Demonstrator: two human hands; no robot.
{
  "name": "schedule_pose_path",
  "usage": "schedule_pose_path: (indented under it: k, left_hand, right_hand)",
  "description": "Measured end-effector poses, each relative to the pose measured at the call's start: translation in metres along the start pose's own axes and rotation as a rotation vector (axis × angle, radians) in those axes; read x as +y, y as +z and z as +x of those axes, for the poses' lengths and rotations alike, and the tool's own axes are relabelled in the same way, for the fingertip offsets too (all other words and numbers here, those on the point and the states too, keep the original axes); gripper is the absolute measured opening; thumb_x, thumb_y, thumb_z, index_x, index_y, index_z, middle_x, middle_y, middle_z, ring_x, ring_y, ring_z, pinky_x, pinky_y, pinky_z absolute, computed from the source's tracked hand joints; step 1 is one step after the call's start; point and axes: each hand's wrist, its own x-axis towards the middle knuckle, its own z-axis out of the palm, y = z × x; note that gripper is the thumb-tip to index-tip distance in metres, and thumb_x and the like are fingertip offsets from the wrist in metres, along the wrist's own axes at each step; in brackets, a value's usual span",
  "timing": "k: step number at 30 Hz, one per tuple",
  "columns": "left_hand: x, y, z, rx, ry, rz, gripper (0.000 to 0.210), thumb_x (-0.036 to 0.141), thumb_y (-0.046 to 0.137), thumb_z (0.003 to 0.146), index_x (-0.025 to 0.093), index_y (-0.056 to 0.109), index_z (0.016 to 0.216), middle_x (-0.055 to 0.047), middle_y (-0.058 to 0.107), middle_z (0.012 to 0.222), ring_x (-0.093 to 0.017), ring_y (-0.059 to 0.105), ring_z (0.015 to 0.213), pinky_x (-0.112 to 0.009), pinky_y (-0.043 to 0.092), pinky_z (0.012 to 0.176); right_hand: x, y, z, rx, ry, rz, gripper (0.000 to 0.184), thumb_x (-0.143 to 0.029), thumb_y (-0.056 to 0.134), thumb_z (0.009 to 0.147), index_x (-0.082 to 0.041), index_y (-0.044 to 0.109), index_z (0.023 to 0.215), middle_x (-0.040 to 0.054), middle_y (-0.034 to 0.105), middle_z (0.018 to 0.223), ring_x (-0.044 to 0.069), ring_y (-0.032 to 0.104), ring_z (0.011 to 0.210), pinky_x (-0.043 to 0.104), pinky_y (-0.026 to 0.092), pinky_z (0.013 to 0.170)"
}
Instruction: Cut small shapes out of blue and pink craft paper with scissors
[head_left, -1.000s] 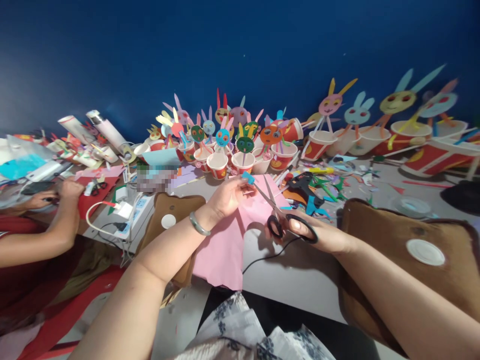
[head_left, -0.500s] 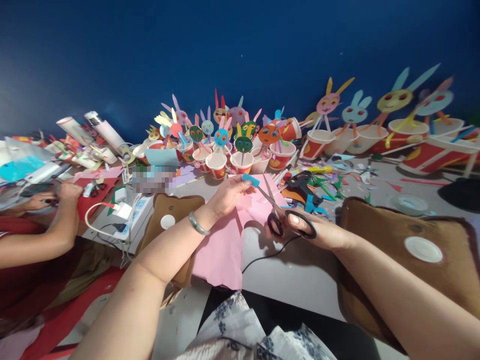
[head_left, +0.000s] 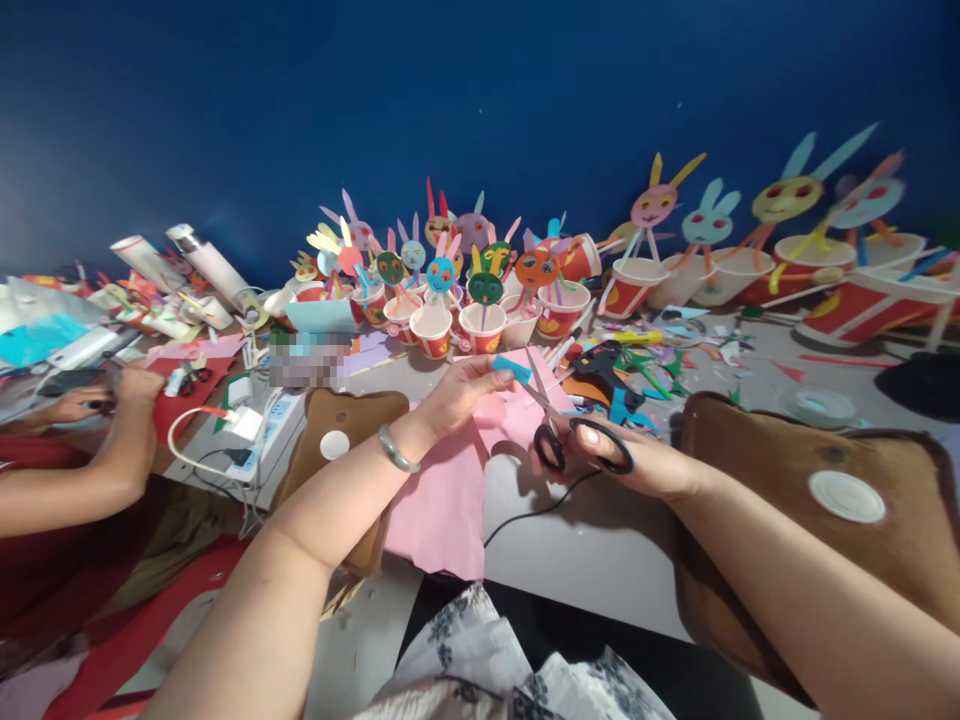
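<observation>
Between the thumb and fingers of my left hand (head_left: 472, 388) is a small piece of blue paper (head_left: 513, 369). My right hand (head_left: 600, 458) has its fingers through the black loops of a pair of scissors (head_left: 546, 410). The scissor blades are parted and point up and left, right beside the blue paper; whether they touch it I cannot tell. Below both hands a sheet of pink paper (head_left: 442, 505) lies on the table and hangs over its front edge.
Red-and-white paper cups (head_left: 431, 332) with paper rabbit faces line the back. A black glue gun (head_left: 589, 375) and paper scraps lie to the right. Brown plush pads (head_left: 750, 520) flank me. A power strip (head_left: 271, 430) and a co-worker's arm (head_left: 90, 480) are at left.
The blue paper in my left hand has turned and shifted slightly right and down, nearer the scissors. My right hand and the scissors have barely moved.
</observation>
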Motion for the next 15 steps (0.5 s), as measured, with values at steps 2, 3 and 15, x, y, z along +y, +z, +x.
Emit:
schedule_pose_path:
  k: [2,3,15]
  left_hand:
    - [0.0006,-0.0018,0.0000,-0.002,-0.001,0.027,0.022,0.036,0.080,0.075,0.016,0.075,0.081,-0.003,0.071,0.080,-0.014,0.064,0.080,-0.029,0.047,0.085]
    - [0.0010,-0.0026,0.0000,-0.005,0.000,0.038,0.022,0.036,0.080,0.075,0.016,0.075,0.081,-0.004,0.071,0.081,-0.014,0.064,0.080,-0.029,0.047,0.085]
    - [0.0090,-0.0015,-0.0001,-0.012,-0.013,0.042,0.015,0.028,0.079,0.072,0.015,0.070,0.073,-0.002,0.069,0.074,-0.012,0.063,0.071,-0.027,0.047,0.076]
  right_hand:
    - [-0.0021,-0.0021,-0.0011,0.001,-0.004,-0.028,0.064,-0.074,0.043,0.089,-0.014,0.064,0.090,0.0075,0.062,0.084,0.021,0.057,0.079,0.034,0.045,0.074]
    - [-0.0030,-0.0031,-0.0016,-0.002,-0.005,-0.037,0.064,-0.074,0.043,0.089,-0.014,0.064,0.090,0.0077,0.063,0.085,0.021,0.057,0.080,0.034,0.045,0.075]
    - [-0.0005,-0.0012,-0.0019,-0.023,-0.022,0.062,0.060,-0.073,0.043,0.090,-0.017,0.061,0.084,0.0068,0.060,0.081,0.021,0.055,0.076,0.034,0.045,0.072]
